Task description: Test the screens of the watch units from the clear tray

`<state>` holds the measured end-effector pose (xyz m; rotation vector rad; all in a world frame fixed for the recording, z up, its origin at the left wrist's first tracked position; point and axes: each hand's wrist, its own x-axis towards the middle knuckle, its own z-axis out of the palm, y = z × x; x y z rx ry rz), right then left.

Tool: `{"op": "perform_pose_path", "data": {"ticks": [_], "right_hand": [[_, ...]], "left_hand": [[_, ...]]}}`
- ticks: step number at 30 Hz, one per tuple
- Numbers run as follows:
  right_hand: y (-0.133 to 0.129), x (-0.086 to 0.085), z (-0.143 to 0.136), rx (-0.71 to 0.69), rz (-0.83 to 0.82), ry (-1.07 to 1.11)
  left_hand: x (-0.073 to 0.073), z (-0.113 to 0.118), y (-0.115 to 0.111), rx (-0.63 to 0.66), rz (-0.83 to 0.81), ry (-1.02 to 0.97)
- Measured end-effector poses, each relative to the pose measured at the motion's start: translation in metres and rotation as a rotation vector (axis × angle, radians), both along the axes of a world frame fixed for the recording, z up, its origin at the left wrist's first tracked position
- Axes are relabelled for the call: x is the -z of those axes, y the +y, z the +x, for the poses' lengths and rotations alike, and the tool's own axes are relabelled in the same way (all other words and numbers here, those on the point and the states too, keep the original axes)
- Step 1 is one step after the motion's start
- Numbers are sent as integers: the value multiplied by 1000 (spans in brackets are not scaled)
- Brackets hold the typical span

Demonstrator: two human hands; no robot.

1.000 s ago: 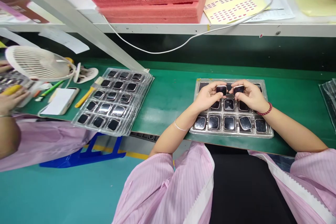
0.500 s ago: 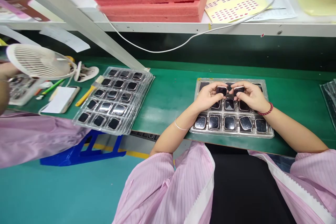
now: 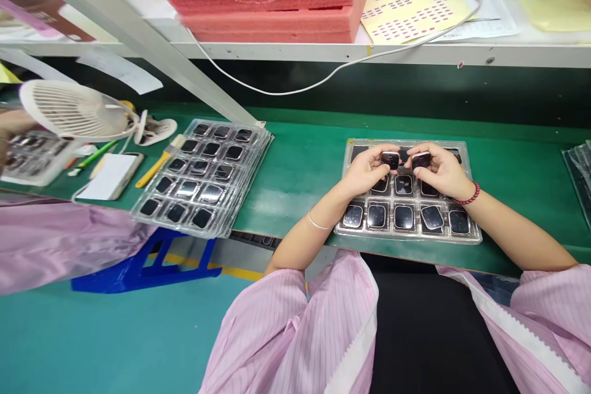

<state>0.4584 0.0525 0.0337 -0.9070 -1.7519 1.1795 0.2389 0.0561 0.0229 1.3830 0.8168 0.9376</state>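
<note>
Between the fingers of my left hand (image 3: 368, 168) is a small dark smartwatch case (image 3: 390, 160) with a rounded square face. My right hand (image 3: 441, 171) pinches a second smartwatch case (image 3: 421, 160) just beside it, a narrow gap apart. Both hands are over the far half of a clear plastic tray (image 3: 339, 229). Its compartments hold several similar dark watch cases, such as the one in the near row (image 3: 404, 217); another near-row case (image 3: 432, 217) lies askew. My hands hide part of the back rows.
Left along the green bench stand stacked clear trays (image 3: 240, 194) of watch cases, a yellow-handled brush (image 3: 154, 169), a phone (image 3: 113, 176) and a white fan (image 3: 76, 111). A co-worker's sleeve (image 3: 69, 246) is at far left. Red foam (image 3: 277, 24) and a cable (image 3: 295, 92) are above.
The two watch cases stay in my hands, with the right one turned slightly. At far left the co-worker's hand has shifted a little. The view has moved slightly.
</note>
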Motion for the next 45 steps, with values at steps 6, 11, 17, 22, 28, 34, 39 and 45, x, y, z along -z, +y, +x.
{"op": "perform_pose_path", "data": {"ticks": [6, 11, 17, 22, 28, 34, 39, 45], "right_hand": [[1, 1, 0, 4, -10, 3], [1, 1, -1, 23, -30, -8], [-2, -2, 3, 10, -76, 26], [1, -1, 9, 4, -186, 37], [-9, -33, 2, -127, -483, 289], [-77, -109, -17, -507, -774, 322], [-115, -148, -29, -646, -952, 330], [-118, -169, -27, -546, -902, 211]], "left_hand": [[5, 4, 4, -3, 4, -58], [-13, -3, -1, 46, -147, -142], [-77, -8, -63, 638, -430, -287], [-94, 28, -85, 1086, -468, -384], [-116, 1, -99, 1028, -356, -354], [-95, -35, -60, 267, -130, -280], [-48, -14, -6, 96, -148, -45], [-18, 1, 1, 235, -263, 8]]}}
